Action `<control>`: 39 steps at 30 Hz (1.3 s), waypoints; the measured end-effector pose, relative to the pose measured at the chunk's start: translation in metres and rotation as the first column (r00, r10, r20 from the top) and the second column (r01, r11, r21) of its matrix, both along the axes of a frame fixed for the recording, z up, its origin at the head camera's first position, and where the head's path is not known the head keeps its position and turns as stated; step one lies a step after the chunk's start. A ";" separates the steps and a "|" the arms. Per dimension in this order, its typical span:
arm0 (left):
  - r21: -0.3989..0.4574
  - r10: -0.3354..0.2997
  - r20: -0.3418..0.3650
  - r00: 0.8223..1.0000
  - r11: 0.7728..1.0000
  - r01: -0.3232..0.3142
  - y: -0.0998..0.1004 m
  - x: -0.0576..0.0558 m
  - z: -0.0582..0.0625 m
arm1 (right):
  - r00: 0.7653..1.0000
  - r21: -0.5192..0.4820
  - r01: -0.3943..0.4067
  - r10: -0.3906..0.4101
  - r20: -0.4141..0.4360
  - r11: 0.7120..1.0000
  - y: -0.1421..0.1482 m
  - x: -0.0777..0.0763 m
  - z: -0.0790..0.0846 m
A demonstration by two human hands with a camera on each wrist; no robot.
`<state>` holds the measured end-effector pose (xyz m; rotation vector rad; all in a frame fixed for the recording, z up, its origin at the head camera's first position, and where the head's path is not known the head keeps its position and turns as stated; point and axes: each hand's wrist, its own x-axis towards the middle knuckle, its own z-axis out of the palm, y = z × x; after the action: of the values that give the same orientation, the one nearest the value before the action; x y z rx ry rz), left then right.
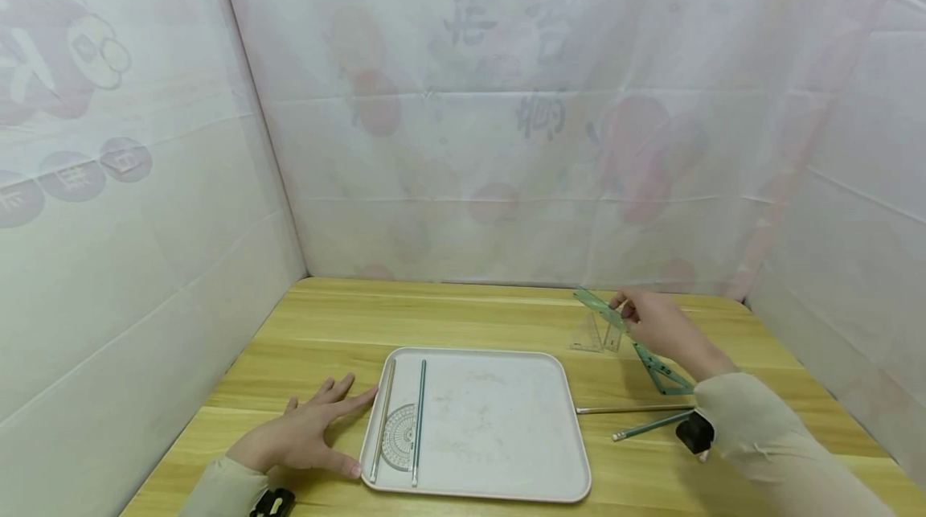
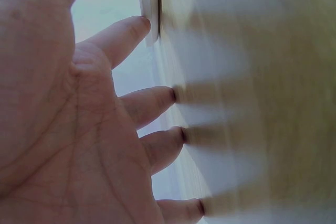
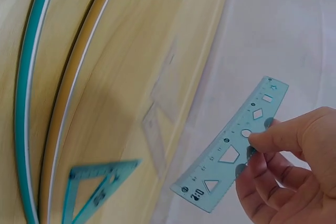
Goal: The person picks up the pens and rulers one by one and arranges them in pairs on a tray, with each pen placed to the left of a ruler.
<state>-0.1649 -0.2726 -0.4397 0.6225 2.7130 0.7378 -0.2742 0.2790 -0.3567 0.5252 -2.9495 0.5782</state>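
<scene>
Pinches a green ruler [image 3: 218, 171] between thumb and fingertips of the right hand [image 1: 658, 324], right of centre in the head view. Holds its long axis slanting from upper left to lower right there; points its star-marked end to the upper right in the right wrist view. Has a green set square [image 1: 661, 369] just below. Spreads the left hand [image 1: 307, 428] at lower left, touching the white tray [image 1: 506, 445].

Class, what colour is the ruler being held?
The ruler is translucent blue-green, clearest in the right wrist view.
</scene>
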 end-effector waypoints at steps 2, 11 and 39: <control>0.000 0.000 0.001 1.000 1.000 0.000 0.000 0.000 0.000 | 1.000 -0.013 -0.007 0.007 0.000 1.000 -0.007 0.004 0.002; -0.001 0.005 0.005 1.000 1.000 -0.005 0.001 0.000 0.002 | 0.998 -0.063 -0.060 0.058 -0.034 0.996 -0.037 0.017 0.004; -0.002 0.008 0.009 1.000 1.000 -0.008 0.001 0.001 0.002 | 0.975 -0.319 -0.029 0.097 0.198 0.947 -0.125 0.044 -0.030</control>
<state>-0.1635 -0.2715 -0.4373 0.6071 2.7094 0.7382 -0.2306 0.1537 -0.3870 0.5552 -2.9487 1.1561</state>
